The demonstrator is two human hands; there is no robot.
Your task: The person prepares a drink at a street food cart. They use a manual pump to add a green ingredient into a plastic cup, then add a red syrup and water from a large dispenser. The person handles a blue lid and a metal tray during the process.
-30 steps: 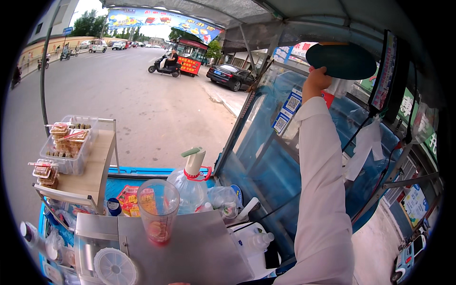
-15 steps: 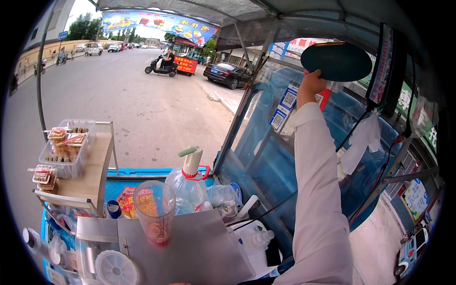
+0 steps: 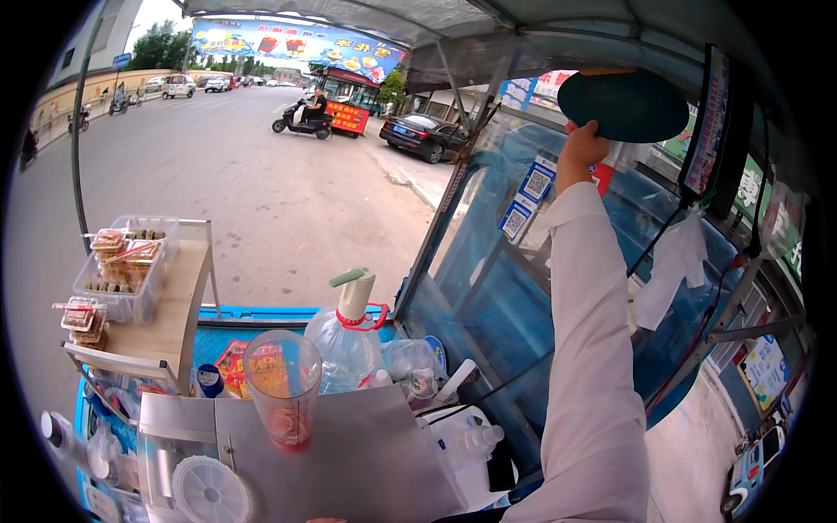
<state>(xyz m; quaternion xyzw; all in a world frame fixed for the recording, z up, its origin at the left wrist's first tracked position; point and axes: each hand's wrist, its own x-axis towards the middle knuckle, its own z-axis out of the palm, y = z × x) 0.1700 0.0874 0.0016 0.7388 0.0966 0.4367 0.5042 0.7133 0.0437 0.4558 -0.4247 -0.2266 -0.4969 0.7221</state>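
Observation:
Up at the right, under the roof, my right hand [image 3: 584, 150] is closed on the near edge of a dark green, oval flat panel [image 3: 624, 106] with a bit of orange at its top edge. My right arm, in a pale sleeve, is stretched far upward. Of my left hand [image 3: 326, 520] only a sliver of skin shows at the lower edge, fingers hidden. Above that sliver, a tall clear plastic cup [image 3: 283, 383] with some red at its bottom stands on the steel counter [image 3: 366, 462]. A round translucent lid [image 3: 209, 492] lies to the left.
Behind the cup stands a large water bottle [image 3: 336, 349] with a pump on top. A wooden shelf [image 3: 179, 296] at the left bears a clear bin [image 3: 144, 301] of packed food. Blue-tinted panels [image 3: 488, 288], a dark hanging sign [image 3: 706, 122] and white bags [image 3: 671, 270] are at the right.
My right hand and the green panel have shifted slightly up and to the right in the picture. The whole view has turned a little; the cup and counter things stay put.

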